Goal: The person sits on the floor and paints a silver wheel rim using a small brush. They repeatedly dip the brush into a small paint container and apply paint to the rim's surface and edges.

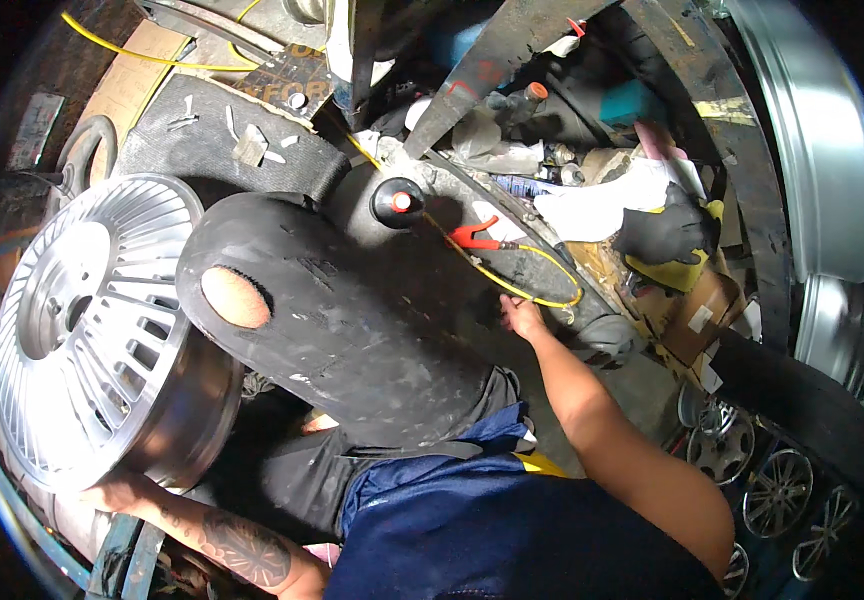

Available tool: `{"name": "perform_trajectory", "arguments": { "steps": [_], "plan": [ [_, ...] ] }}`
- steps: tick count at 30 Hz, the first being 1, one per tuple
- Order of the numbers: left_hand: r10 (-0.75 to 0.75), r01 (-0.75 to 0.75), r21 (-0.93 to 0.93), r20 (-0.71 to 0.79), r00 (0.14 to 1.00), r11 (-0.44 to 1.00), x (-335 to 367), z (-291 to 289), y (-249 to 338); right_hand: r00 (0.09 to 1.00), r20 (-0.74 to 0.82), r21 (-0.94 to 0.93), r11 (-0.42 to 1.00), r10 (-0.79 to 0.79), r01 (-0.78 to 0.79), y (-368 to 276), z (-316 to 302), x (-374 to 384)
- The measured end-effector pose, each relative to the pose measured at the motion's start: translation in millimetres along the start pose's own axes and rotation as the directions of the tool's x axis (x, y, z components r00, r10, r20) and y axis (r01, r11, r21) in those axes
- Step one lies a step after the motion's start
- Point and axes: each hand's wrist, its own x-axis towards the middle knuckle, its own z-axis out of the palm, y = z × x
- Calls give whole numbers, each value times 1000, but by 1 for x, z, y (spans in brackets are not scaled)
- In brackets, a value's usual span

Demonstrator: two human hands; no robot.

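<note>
A silver wheel (102, 350) is gripped low on its rim by the left hand (117, 492), though the fingertips are hidden beneath it. The wheel is tilted above and beyond that hand, with its slotted face turned up and its side close against the torn black trousers (352, 290). It is bare of any tyre, and its face looks bright and mostly clean, so some of the work on it may be judged done; how much cannot be told.

No tool is held against the wheel. The right hand (524, 316) is stretched well away from it, with the fingers loosely bent beside a yellow hose (579, 291); whether the hose is pinched or only approached cannot be told. Just beyond that hand, a red air gun (477, 235) is left ungrasped on the floor, and a black bottle (382, 210) with a red cap is placed farther forward and to the left. From this, any use of gun or bottle on the wheel is judged not in progress.
</note>
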Motion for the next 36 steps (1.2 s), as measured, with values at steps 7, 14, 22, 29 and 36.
{"name": "perform_trajectory", "arguments": {
  "steps": [7,14,22,29,36],
  "plan": [
    [-9,7,-52,-31,999,999,3,-7,11,993,-65,432,900,93,-56,-41,0,-13],
    [-23,23,-26,-11,1000,999,1,-2,10,988,99,419,896,120,-150,-30,-10,-18],
    [104,-100,52,-71,992,994,3,4,-18,977,199,291,948,76,-133,-42,-6,-16],
    [50,-50,3,-22,998,999,0,7,18,997,60,231,971,42,-55,21,-4,17],
    [146,-141,51,-88,985,989,2,5,-5,996,43,75,994,-82,78,1,-6,-2]
  ]
}}
